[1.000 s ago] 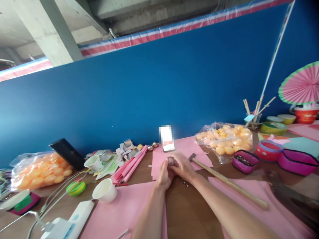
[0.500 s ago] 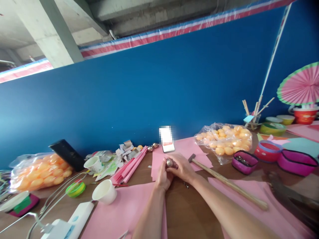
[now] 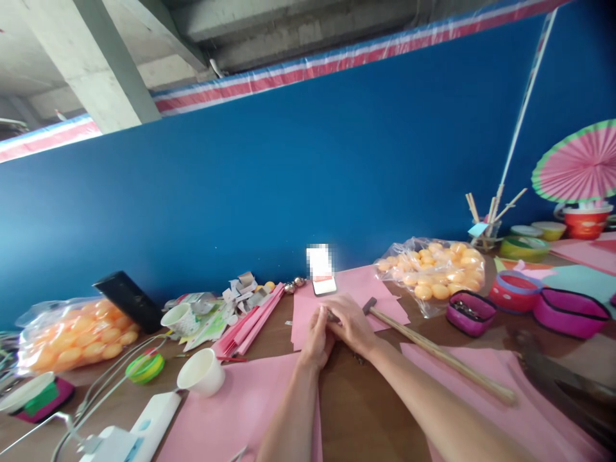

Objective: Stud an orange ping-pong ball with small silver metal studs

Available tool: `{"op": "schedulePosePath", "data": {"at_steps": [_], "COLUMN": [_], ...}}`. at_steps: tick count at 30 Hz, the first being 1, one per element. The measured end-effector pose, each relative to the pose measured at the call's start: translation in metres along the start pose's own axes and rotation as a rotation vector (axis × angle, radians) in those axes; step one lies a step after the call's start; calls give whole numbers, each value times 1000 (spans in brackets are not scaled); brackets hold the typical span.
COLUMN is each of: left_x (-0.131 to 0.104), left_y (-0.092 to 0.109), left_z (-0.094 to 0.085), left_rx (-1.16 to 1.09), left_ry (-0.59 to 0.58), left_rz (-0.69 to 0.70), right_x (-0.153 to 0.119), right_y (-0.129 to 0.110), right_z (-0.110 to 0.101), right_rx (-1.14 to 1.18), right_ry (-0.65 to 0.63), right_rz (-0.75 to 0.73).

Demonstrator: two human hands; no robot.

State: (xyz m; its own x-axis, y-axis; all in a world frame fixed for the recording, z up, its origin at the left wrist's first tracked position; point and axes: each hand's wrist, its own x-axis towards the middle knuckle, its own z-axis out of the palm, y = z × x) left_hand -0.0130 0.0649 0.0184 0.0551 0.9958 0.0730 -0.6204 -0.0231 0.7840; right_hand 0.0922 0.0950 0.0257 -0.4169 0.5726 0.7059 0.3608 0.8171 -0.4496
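My left hand (image 3: 315, 345) and my right hand (image 3: 353, 326) meet in front of me above the table, fingers closed together. Between them is a small shiny metal ball (image 3: 331, 316), now almost wholly covered by my fingers. Beyond my fingertips a phone (image 3: 325, 285) lies on pink paper (image 3: 303, 321). Two similar metal balls (image 3: 294, 284) rest to the left of the phone. A hammer (image 3: 440, 353) with a wooden handle lies right of my right hand. Some small dark metal bits (image 3: 359, 359) are on the table under my right wrist.
Bags of orange balls stand left (image 3: 81, 337) and right (image 3: 437, 266). A white cup (image 3: 201, 372), a power strip (image 3: 154, 417) and pink strips (image 3: 255, 321) lie left. Purple fabric containers (image 3: 471, 313) and a dark curved object (image 3: 553, 378) are right. A blue wall (image 3: 289, 179) rises behind.
My right hand's fingers have come over the metal ball, which showed plainly before and is now mostly hidden. Both hands stay in about the same place.
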Motion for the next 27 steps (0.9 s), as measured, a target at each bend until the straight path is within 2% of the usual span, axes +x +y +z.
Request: {"op": "schedulePosePath", "data": {"at_steps": [5, 15, 22, 27], "left_x": [2, 3, 3, 2], "left_y": [-2, -5, -4, -2], "left_z": [-1, -2, -2, -2], "left_rx": [-25, -60, -55, 45], "left_ry": [4, 33, 4, 48], "left_rz": [-3, -30, -21, 45], "right_x": [0, -3, -1, -2], "right_y": [3, 1, -1, 1], "right_z": [1, 6, 5, 6], "right_rx": [24, 14, -19, -15], "right_ry": [-57, -152, -96, -52], "right_rz": [-24, 49, 31, 46]}}
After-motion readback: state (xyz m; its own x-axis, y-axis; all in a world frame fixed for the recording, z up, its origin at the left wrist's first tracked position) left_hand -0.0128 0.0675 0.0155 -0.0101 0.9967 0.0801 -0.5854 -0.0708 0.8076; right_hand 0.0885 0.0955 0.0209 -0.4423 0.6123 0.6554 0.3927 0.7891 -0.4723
